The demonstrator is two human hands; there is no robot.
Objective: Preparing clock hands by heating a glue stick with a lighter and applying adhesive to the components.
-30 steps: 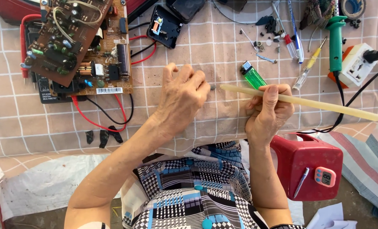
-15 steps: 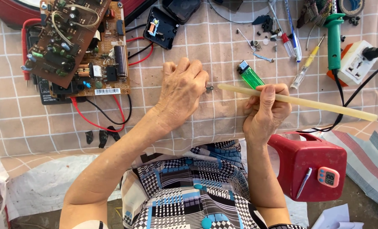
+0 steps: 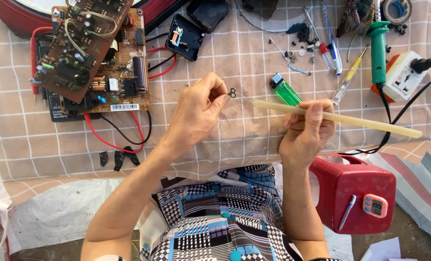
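My left hand [image 3: 196, 116] pinches a small metal part [image 3: 232, 93] between thumb and fingertips, just above the checked tablecloth [image 3: 225, 140]. My right hand [image 3: 306, 131] grips a long pale-yellow stick [image 3: 370, 123] that lies nearly level, its left tip ending a short way right of the metal part. A green lighter [image 3: 285, 90] lies just behind the stick, beyond my right hand.
Brown circuit boards [image 3: 97, 53] with red and black wires sit at the far left. A black module [image 3: 185, 36], pens, small screws, a yellow screwdriver [image 3: 349, 77], a green-handled tool [image 3: 378, 48] and a white socket block [image 3: 403, 75] lie along the back. A red box [image 3: 353, 193] stands near right.
My left hand has lifted its fingers off the cloth and now pinches the small metal part clear of the stick's tip. The right hand and stick have hardly moved.
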